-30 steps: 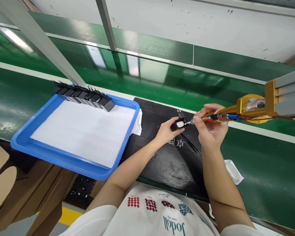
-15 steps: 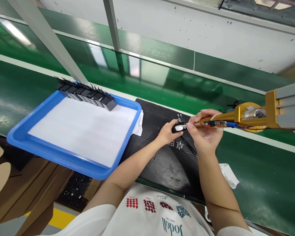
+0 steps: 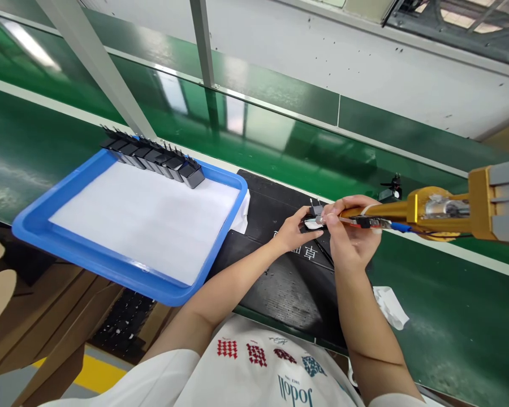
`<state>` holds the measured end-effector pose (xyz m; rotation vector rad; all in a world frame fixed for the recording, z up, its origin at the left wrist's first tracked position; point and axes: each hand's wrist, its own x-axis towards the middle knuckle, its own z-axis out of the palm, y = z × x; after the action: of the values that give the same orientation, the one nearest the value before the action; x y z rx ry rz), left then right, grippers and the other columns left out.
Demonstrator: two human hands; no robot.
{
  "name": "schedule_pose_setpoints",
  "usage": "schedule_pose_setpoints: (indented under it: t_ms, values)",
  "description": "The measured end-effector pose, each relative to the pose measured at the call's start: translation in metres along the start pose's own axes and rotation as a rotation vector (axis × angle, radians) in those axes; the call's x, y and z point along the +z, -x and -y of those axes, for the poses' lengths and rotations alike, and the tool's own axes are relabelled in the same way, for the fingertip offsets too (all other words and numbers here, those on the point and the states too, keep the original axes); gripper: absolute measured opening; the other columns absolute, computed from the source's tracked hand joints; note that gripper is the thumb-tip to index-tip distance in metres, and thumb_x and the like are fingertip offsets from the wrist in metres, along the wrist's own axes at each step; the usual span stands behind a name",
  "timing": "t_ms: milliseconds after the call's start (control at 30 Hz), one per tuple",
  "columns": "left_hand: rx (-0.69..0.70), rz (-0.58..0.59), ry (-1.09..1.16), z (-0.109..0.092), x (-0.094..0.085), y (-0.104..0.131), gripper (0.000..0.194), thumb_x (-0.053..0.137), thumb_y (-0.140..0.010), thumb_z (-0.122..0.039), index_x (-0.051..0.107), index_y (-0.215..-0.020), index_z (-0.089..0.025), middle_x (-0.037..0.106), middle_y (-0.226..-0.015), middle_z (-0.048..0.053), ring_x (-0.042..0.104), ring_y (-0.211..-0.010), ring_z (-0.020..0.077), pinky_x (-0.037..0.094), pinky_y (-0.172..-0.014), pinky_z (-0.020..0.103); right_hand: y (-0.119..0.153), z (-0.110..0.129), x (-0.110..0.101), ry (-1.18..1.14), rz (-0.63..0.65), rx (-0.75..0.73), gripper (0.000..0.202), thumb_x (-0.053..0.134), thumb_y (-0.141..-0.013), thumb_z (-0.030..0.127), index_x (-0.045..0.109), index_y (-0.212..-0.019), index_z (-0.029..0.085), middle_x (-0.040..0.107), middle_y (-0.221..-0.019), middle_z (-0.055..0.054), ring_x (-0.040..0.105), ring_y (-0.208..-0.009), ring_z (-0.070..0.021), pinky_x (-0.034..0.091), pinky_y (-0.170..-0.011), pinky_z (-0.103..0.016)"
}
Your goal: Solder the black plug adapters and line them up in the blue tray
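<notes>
Above the black mat, my left hand (image 3: 292,230) grips a small black plug adapter (image 3: 316,210) between thumb and fingers. Its two metal prongs point away from me, and a white area shows on its near side. My right hand (image 3: 356,232) is closed around the narrow front end of a gold-coloured tool (image 3: 415,204), which carries a blue sleeve and wires. The tool's tip meets the adapter, or lies very close to it; the fingers hide the exact contact. Under the hands rests a thin black stick-like item (image 3: 323,252).
On my left, a blue tray (image 3: 123,277) lined with a white sheet (image 3: 152,220) bears a row of several black plug adapters (image 3: 152,158) along its far edge. Another adapter (image 3: 391,191) stands beyond the tool. Crumpled white paper (image 3: 391,307) lies right, beside the black mat (image 3: 288,305).
The adapter has tilted slightly in my left hand, and my right hand has shifted a little with the tool. The view has moved slightly, showing more of the adapter behind the tool.
</notes>
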<state>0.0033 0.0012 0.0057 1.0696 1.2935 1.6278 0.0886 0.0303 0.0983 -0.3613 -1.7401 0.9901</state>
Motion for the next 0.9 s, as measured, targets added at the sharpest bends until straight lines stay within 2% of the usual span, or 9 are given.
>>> schedule_pose_setpoints:
  t_ms: [100,200,333,433,567,733,833,900]
  values:
    - [0.016,0.009,0.017,-0.002,-0.001,0.0,0.042,0.078,-0.07,-0.02,0.059,-0.107,-0.02,0.07,-0.102,0.003,0.068,-0.097,0.0196,0.056,-0.084,0.029,-0.001,0.002,0.001,-0.047,-0.01,0.01,0.028,0.073,-0.081,0.025,0.057,-0.103,0.031,0.053,-0.085,0.001,0.056,-0.073,-0.0159,0.052,-0.07,-0.034]
    - [0.023,-0.004,-0.041,-0.007,-0.002,0.001,0.04,0.077,-0.071,-0.019,0.061,-0.107,-0.02,0.071,-0.101,0.003,0.069,-0.095,0.0198,0.056,-0.085,0.029,-0.003,0.002,0.0,-0.098,-0.007,0.006,0.032,0.076,-0.077,0.031,0.056,-0.102,0.03,0.052,-0.083,0.002,0.056,-0.071,-0.0155,0.052,-0.067,-0.033]
    - [-0.009,-0.065,-0.191,-0.011,-0.008,-0.001,0.038,0.078,-0.069,-0.019,0.064,-0.105,-0.021,0.073,-0.099,0.002,0.069,-0.093,0.0209,0.055,-0.087,0.031,-0.005,-0.002,-0.003,-0.167,-0.004,-0.003,0.029,0.073,-0.078,0.043,0.058,-0.098,0.027,0.052,-0.078,0.001,0.054,-0.064,-0.016,0.053,-0.067,-0.038]
    - [-0.075,-0.142,-0.302,-0.009,-0.015,-0.006,0.037,0.077,-0.069,-0.017,0.064,-0.103,-0.021,0.073,-0.101,0.002,0.067,-0.097,0.0235,0.052,-0.09,0.035,-0.007,-0.003,-0.007,-0.208,0.027,-0.011,0.021,0.071,-0.08,0.037,0.061,-0.096,0.027,0.053,-0.079,0.001,0.053,-0.065,-0.0151,0.05,-0.065,-0.035]
    - [-0.168,-0.202,-0.38,-0.01,-0.027,-0.01,0.034,0.076,-0.068,-0.015,0.062,-0.099,-0.021,0.072,-0.1,0.004,0.067,-0.097,0.0245,0.051,-0.091,0.036,-0.013,0.0,-0.015,-0.131,0.067,0.022,0.015,0.072,-0.08,0.025,0.06,-0.089,0.026,0.055,-0.078,0.002,0.056,-0.067,-0.0142,0.049,-0.064,-0.031]
    - [-0.284,-0.151,-0.455,-0.018,-0.036,-0.011,0.036,0.076,-0.065,-0.01,0.064,-0.097,-0.02,0.072,-0.099,0.005,0.067,-0.097,0.026,0.052,-0.091,0.037,-0.02,-0.002,-0.033,0.006,0.08,0.085,0.012,0.07,-0.081,0.026,0.059,-0.085,0.024,0.062,-0.08,0.001,0.062,-0.072,-0.016,0.053,-0.065,-0.032]
    - [-0.28,-0.113,-0.469,-0.021,-0.036,-0.013,0.036,0.078,-0.069,-0.022,0.066,-0.103,-0.02,0.073,-0.104,0.008,0.066,-0.103,0.0285,0.05,-0.095,0.041,-0.021,-0.006,-0.043,0.109,0.076,0.138,0.011,0.069,-0.081,0.03,0.06,-0.084,0.023,0.064,-0.08,0.0,0.062,-0.073,-0.0172,0.052,-0.065,-0.033]
    - [-0.27,-0.139,-0.461,-0.021,-0.035,-0.015,0.038,0.078,-0.074,-0.031,0.067,-0.108,-0.019,0.073,-0.106,0.01,0.066,-0.107,0.0298,0.048,-0.099,0.043,-0.021,-0.008,-0.048,0.155,0.05,0.17,0.014,0.07,-0.079,0.032,0.059,-0.084,0.023,0.064,-0.078,-0.001,0.062,-0.072,-0.0177,0.052,-0.065,-0.034]
